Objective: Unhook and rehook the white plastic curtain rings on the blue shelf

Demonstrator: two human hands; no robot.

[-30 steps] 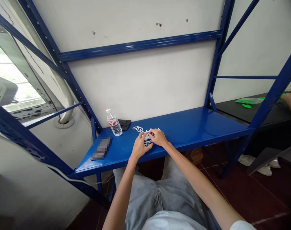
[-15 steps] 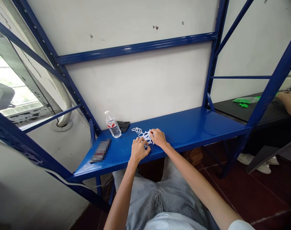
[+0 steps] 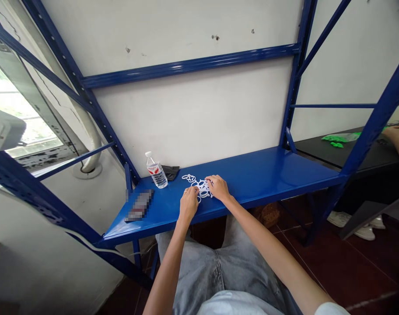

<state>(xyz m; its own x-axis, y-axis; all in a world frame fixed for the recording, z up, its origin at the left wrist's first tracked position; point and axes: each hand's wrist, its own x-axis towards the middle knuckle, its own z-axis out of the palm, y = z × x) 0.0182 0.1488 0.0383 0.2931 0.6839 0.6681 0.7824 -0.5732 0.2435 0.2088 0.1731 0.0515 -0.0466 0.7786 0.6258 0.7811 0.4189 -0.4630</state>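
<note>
A small heap of thin white plastic rings [image 3: 199,186] lies on the blue metal shelf [image 3: 258,175] in front of me. My left hand [image 3: 188,204] rests at the heap's near left side, its fingers curled and pinched on one ring. On the right side of the heap lies my right hand [image 3: 218,188], fingertips bent down onto the rings. A few loose rings [image 3: 188,177] trail off toward the back left.
A water bottle [image 3: 156,170] stands left of the rings with a black cloth [image 3: 171,171] behind it. A dark flat object [image 3: 139,204] lies near the shelf's left end. Blue rack posts frame the shelf. On the black table [image 3: 376,155] at right, another person's hand [image 3: 398,138] is near green pieces [image 3: 334,139].
My left hand has drawn back slightly toward me from the heap while pinching a ring. The right hand stays on the rings.
</note>
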